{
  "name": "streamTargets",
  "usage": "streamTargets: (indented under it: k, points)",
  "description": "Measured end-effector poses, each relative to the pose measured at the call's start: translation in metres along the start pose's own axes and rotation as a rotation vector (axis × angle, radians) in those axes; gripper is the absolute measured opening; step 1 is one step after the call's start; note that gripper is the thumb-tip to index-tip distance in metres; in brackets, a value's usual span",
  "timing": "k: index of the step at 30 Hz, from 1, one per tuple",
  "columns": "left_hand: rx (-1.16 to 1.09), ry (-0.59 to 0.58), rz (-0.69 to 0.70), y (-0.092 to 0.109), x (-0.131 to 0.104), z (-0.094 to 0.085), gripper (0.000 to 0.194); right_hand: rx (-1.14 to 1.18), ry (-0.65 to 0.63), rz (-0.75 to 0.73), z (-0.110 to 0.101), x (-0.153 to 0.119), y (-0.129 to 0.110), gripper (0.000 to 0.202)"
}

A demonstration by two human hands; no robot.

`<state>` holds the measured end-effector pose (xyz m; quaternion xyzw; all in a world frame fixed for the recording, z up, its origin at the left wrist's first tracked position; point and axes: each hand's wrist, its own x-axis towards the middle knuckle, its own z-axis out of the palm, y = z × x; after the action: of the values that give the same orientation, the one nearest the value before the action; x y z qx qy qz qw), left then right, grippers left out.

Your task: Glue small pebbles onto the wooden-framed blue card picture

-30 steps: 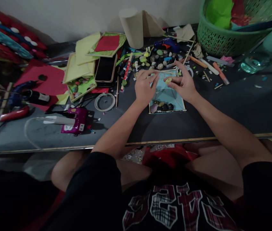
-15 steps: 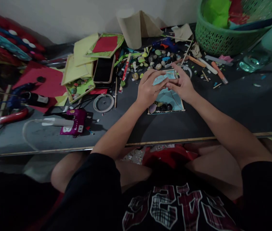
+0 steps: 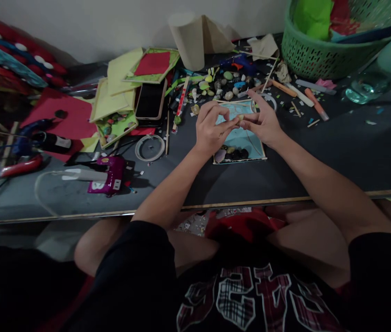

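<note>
My left hand (image 3: 212, 128) and my right hand (image 3: 264, 121) meet fingertip to fingertip above a blue framed panel (image 3: 242, 144). Between their pinched fingers sits a small yellowish pebble (image 3: 240, 118), mostly covered by the fingertips. The right index finger points upward, away from the pinch. Thin drawn lines run over the panel, and thin sticks edge it. Several dark stones (image 3: 237, 154) and a pale purple stone (image 3: 220, 156) lie along the panel's near edge. Part of the panel's upper area is hidden by my hands.
Loose colored pebbles (image 3: 228, 85) lie behind my hands. A purple glue gun (image 3: 114, 175), tape roll (image 3: 149, 147) and phone (image 3: 149, 101) are on the left. At the right stand a green basket (image 3: 315, 60) and a bottle (image 3: 368, 85), near several markers (image 3: 316, 105).
The left fingers have curled and shifted slightly, so the yellowish pebble between the fingertips now shows. The right hand has hardly moved.
</note>
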<state>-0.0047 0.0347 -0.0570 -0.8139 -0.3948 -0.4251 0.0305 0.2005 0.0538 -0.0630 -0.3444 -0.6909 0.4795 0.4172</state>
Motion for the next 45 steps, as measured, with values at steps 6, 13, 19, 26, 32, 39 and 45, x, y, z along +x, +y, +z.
streamTargets:
  k: [6, 13, 19, 26, 32, 39, 45]
  points:
    - [0.011, 0.007, -0.068, 0.002, 0.003, -0.003, 0.054, 0.004, 0.017, -0.016, -0.002, -0.002, -0.001, 0.117]
    - [-0.037, -0.078, 0.050, 0.000, 0.006, 0.001, 0.040, 0.002, -0.044, -0.002, -0.003, -0.002, -0.003, 0.114]
    - [-0.148, -0.072, -0.150, 0.004, 0.003, 0.005, 0.028, -0.098, 0.144, -0.079, -0.007, 0.002, -0.012, 0.072]
    - [-0.139, -0.135, -0.256, 0.009, 0.001, 0.008, 0.027, -0.561, 0.085, -0.225, -0.010, -0.002, -0.028, 0.061]
    - [-0.076, -0.105, -0.174, 0.005, -0.004, 0.013, 0.032, -0.706, 0.075, -0.279, -0.007, 0.000, -0.022, 0.060]
    - [-0.063, -0.087, -0.163, 0.002, -0.005, 0.015, 0.031, -0.727, 0.176, -0.270, -0.002, -0.005, -0.024, 0.056]
    - [-0.056, -0.016, -0.069, 0.002, -0.005, 0.017, 0.027, -0.802, 0.180, -0.249, 0.002, -0.009, -0.029, 0.050]
